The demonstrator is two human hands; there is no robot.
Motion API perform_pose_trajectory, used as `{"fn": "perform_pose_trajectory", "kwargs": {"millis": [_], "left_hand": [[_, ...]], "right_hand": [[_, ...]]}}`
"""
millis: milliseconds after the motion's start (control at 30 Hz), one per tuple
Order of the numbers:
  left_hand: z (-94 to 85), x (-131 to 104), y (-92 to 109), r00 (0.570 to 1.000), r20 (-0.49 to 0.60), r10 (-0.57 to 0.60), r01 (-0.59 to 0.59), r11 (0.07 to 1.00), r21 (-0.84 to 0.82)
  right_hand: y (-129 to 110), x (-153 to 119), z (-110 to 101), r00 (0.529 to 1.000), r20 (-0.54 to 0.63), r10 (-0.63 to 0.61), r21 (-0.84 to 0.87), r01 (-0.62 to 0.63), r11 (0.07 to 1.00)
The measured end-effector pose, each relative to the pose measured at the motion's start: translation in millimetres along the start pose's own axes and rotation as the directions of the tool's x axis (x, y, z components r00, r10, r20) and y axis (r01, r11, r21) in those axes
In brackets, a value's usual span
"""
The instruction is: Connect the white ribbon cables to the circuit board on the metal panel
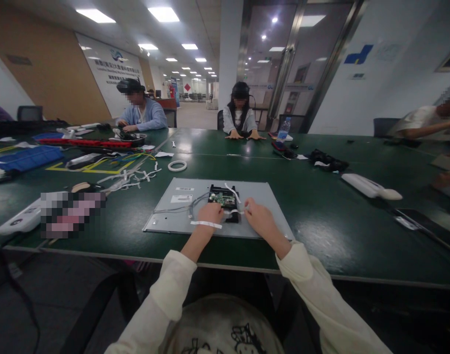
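While the right hand [260, 219] pinches a white strip [236, 211], the circuit board [222, 199] lies just leftward.

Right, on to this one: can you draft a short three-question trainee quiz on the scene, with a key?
1. True or false: the white ring lies on top of the grey panel.
2. What lies across the wrist of the person's left hand? a) a watch b) a white strip c) a black glove
3. Which of the hands is nearer the grey cables on the panel: the left or the right hand?

Key:
1. False; it lies on the green table, beyond the panel.
2. b
3. The left hand.
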State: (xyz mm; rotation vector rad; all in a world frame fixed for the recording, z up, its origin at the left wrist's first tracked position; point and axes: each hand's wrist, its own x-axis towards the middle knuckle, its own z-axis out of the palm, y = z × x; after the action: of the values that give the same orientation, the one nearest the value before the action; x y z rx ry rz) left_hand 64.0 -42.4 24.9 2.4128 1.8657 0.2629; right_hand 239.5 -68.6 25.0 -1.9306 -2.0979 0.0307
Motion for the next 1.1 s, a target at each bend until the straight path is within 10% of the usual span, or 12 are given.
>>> {"fn": "perform_pose_trajectory", "kwargs": {"millis": [100,267,400,600,1100], "left_hand": [[0.0,0.0,-2.2,1.0,0.002,-0.001,0.001,1.0,0.002],[-4.3,-1.2,-2.0,1.0,0.026,0.007,-0.007,1.0,-0.012],[-11.3,0.4,-1.4,0.99,0.139,0.023,-0.021,1.0,-0.014],[-13.8,2.2,0.0,0.986,0.165,0.005,-0.006,1.0,0.009],[-9.0,1.4,1.3,0.997,0.075,-0.002,0.005,1.0,-0.031]], "right_hand": [[-2.9,-5.3,-3.7,0.958,-0.124,-0.257,0.142,0.273,0.951],[-16.6,-15.2,-9.2,0.689,-0.287,-0.665,0.097,0.712,0.696],[-28.4,-16.5,-8.1,0.53,-0.319,-0.785,-0.08,0.811,0.58],[-33.8,-14.9,0.1,0.417,-0.377,-0.827,-0.224,0.825,0.518],[-28.8,-16.8,-7.7,0.403,-0.47,-0.785,-0.152,0.839,0.522]]}}
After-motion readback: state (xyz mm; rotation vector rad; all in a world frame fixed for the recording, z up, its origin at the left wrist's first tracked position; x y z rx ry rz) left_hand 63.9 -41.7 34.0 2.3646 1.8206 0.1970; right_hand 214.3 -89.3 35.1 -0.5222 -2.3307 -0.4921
